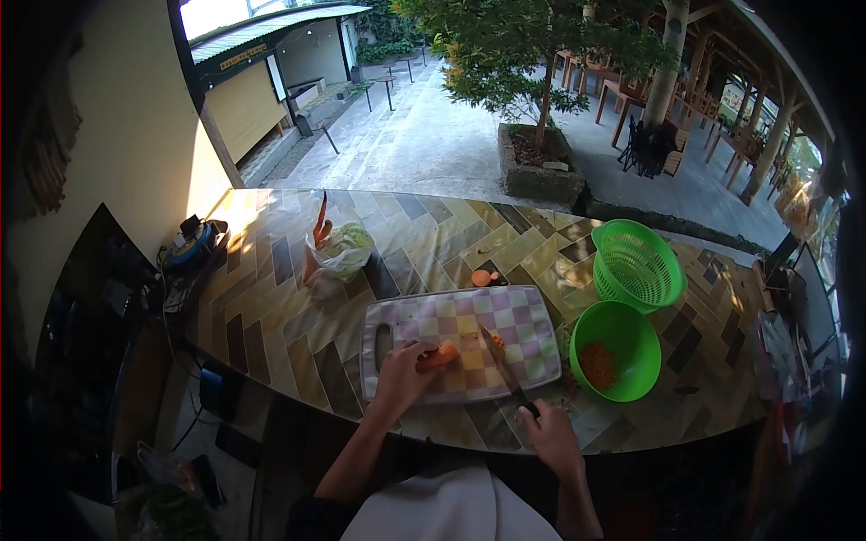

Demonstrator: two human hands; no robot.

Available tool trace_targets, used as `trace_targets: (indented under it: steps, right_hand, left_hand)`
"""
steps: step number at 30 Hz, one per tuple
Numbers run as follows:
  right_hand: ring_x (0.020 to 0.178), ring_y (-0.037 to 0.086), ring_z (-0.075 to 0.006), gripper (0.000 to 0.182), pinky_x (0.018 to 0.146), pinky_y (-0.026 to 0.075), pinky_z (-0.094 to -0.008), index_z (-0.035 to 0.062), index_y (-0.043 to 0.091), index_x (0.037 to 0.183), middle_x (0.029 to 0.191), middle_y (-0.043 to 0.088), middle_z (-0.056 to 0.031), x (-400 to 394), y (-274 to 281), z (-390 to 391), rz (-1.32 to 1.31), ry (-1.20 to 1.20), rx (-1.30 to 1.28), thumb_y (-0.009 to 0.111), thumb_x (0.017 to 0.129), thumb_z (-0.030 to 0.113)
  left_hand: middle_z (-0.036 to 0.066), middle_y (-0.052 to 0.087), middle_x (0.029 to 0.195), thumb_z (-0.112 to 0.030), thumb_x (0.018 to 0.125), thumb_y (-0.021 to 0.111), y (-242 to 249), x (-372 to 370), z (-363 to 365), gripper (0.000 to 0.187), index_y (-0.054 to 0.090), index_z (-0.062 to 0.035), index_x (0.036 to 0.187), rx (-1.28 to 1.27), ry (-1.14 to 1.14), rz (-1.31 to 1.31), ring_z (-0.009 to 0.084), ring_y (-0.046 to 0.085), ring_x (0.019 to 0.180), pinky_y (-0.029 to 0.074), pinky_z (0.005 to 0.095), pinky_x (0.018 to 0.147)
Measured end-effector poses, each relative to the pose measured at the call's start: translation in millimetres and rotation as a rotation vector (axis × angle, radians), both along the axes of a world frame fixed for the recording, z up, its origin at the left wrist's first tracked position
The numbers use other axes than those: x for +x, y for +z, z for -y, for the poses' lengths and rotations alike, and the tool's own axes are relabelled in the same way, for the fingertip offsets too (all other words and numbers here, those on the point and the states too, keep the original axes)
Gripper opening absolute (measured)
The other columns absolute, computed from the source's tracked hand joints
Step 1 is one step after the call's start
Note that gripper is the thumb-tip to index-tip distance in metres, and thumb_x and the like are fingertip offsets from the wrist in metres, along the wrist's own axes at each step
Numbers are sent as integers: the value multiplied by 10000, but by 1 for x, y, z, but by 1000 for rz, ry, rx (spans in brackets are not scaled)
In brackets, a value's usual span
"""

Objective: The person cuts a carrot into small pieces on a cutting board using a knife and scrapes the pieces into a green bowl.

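Note:
My left hand (404, 371) is closed around a piece of carrot (439, 357), which lies on a checkered cutting board (523, 316). In my right hand (548, 431) is the black handle of a kitchen knife (508, 371). Its blade reaches up and left over the board, a short way to the right of the carrot. Small orange bits (497, 341) lie beside the blade tip. To the right of the board stands a green bowl (651, 347) with chopped orange pieces (598, 364) inside.
A green colander (636, 261) stands behind the bowl. Beyond the board lie carrot ends (482, 278). A plastic bag (345, 252) with vegetables sits at the back left of the tiled table (280, 334). Cables and a dark device (189, 236) are at the left wall.

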State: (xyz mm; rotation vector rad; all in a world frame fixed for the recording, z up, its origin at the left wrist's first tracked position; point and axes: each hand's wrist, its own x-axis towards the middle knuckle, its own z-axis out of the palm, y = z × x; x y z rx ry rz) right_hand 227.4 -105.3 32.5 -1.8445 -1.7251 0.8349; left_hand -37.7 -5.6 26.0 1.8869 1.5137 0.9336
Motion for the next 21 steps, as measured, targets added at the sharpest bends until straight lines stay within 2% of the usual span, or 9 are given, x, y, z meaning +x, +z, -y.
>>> trace_targets:
  steps: [4, 7, 10, 13, 16, 19, 21]
  right_hand:
    - [561, 633, -290, 358, 548, 441, -403, -44, 570, 869, 597, 587, -176, 2, 4, 4, -85, 63, -47, 574, 993, 292]
    - [609, 633, -373, 349, 567, 444, -425, -45, 571, 877, 626, 590, -216, 6, -5, 3, -90, 21, -4, 581, 986, 286]
    - [798, 613, -486, 367, 671, 447, -532, -34, 552, 885, 741, 615, -277, 7, 8, 2, -7, -28, -55, 564, 984, 320]
    - [784, 610, -487, 353, 665, 441, -541, -26, 551, 887, 738, 613, -275, 9, -4, 0, -40, 25, 23, 561, 986, 313]
    - [781, 608, -489, 343, 666, 441, -548, -20, 547, 908, 755, 618, -276, 4, 4, -1, 22, -16, -12, 546, 995, 312]
    - [670, 600, -445, 305, 584, 414, -487, -30, 534, 923, 660, 579, -241, -5, 6, 3, -114, 17, 50, 565, 994, 265]
    - [739, 618, -469, 312, 644, 445, -534, -9, 529, 970, 730, 621, -254, -17, 10, 4, -81, 78, 13, 523, 1009, 301]
  left_hand:
    - [157, 677, 1086, -119, 775, 769, -7, 5, 4, 357, 691, -27, 1112, 48, -45, -21, 343, 636, 1009, 504, 405, 894]
    - [161, 667, 1131, -127, 794, 760, -11, 10, 8, 375, 678, -23, 1144, 128, -56, -43, 350, 621, 1045, 494, 411, 915]
    - [160, 665, 1142, -133, 808, 751, -15, 14, 9, 383, 669, -19, 1164, 164, -35, -9, 357, 611, 1060, 487, 420, 926]
    - [158, 667, 1138, -131, 823, 739, -21, 16, 8, 374, 665, -17, 1171, 155, -29, 22, 361, 603, 1070, 483, 423, 931]
    - [157, 663, 1140, -91, 825, 715, -17, 17, 10, 352, 660, -16, 1165, 147, -28, 23, 366, 593, 1082, 479, 425, 934]
    - [159, 653, 1126, -24, 810, 675, -17, 18, 14, 345, 651, -14, 1154, 182, -45, -1, 376, 582, 1075, 475, 433, 925]
    - [162, 645, 1107, 14, 795, 649, -18, 18, 16, 356, 643, -13, 1150, 206, -50, -15, 385, 575, 1061, 473, 441, 915]
